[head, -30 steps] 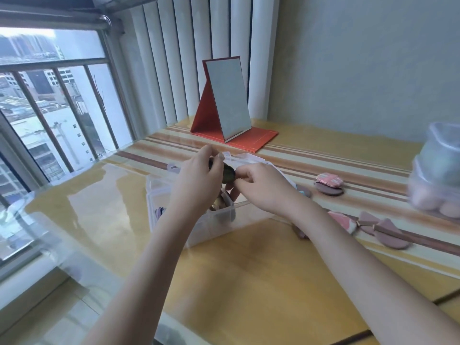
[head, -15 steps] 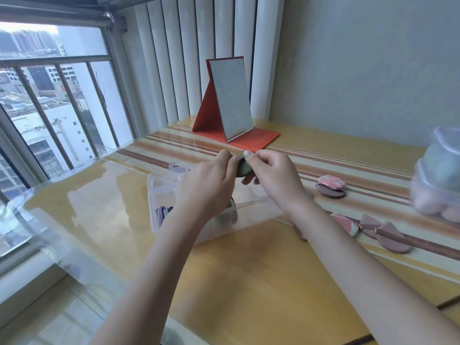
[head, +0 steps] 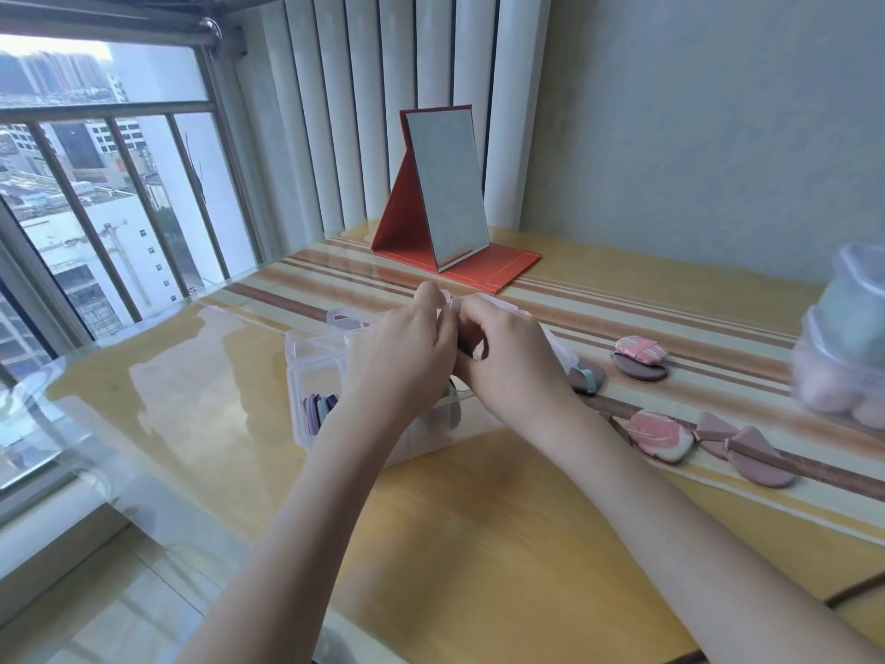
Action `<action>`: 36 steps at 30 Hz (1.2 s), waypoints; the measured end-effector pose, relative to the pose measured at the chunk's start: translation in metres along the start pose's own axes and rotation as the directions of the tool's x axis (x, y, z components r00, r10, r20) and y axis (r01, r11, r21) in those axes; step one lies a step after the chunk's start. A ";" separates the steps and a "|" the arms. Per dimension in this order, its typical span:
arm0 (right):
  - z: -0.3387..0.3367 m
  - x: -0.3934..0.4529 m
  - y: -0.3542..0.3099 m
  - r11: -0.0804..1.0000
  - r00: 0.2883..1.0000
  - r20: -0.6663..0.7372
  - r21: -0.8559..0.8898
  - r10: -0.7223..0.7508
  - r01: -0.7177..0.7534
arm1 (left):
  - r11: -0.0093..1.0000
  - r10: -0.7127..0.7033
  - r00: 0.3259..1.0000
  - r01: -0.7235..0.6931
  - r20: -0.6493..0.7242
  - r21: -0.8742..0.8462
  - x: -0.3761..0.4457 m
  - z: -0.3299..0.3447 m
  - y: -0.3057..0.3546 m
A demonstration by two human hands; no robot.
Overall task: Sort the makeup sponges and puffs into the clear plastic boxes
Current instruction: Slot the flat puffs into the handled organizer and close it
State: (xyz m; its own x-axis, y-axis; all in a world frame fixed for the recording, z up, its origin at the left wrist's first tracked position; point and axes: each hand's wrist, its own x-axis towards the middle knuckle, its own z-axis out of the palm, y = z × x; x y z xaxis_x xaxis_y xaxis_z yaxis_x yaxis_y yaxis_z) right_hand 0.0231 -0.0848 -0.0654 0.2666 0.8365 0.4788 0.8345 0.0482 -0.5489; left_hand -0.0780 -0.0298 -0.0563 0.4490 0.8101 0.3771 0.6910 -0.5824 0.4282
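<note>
My left hand (head: 402,361) and my right hand (head: 512,361) are pressed together above the clear plastic box (head: 306,366). Both pinch a dark puff (head: 462,350), of which only a thin sliver shows between the fingers. The box stands open on the table, with several small purple and blue puffs (head: 318,410) upright in its left compartment. My hands hide the rest of its inside. Loose puffs lie to the right: one with a blue ribbon (head: 588,376), a pink striped one (head: 641,349) on a mauve round one, a marbled pink one (head: 661,436) and mauve triangular ones (head: 761,461).
A red folding mirror (head: 445,194) stands at the back of the table. Stacked clear boxes (head: 843,357) holding pink and green sponges sit at the right edge. A window with railings is on the left, and the table's glass top ends near it.
The hands lifted the dark puff out of the box area, then closed tighter around it. It was plainly visible half a second ago and is now almost hidden.
</note>
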 end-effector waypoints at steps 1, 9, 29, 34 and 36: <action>0.000 0.000 0.000 1.000 1.000 0.000 -0.010 0.016 -0.016 | 1.000 0.001 1.000 -0.001 -0.003 0.001 0.000 0.000 0.000; -0.005 0.005 0.005 0.987 0.977 0.196 -0.147 0.088 -0.060 | 0.961 0.121 0.968 -0.170 -0.219 -0.218 0.000 -0.001 -0.002; -0.014 0.007 0.008 0.924 0.981 0.181 0.357 0.072 -0.133 | 0.841 0.136 0.990 -0.094 0.039 -0.532 0.004 0.001 -0.006; -0.015 0.009 0.010 0.851 0.971 -0.052 0.494 0.235 -0.180 | 0.867 0.144 0.988 -0.094 0.064 -0.489 0.002 -0.001 -0.005; -0.015 0.010 0.012 0.893 0.972 -0.087 0.421 0.216 -0.161 | 0.875 0.145 0.987 -0.093 0.074 -0.475 0.001 0.000 -0.004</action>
State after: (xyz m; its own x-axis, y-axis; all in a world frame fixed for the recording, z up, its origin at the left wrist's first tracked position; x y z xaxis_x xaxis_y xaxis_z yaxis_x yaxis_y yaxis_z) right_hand 0.0428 -0.0846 -0.0567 0.4818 0.7764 0.4063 0.4992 0.1380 -0.8555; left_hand -0.0796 -0.0264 -0.0578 0.5855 0.7198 0.3730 0.2937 -0.6172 0.7300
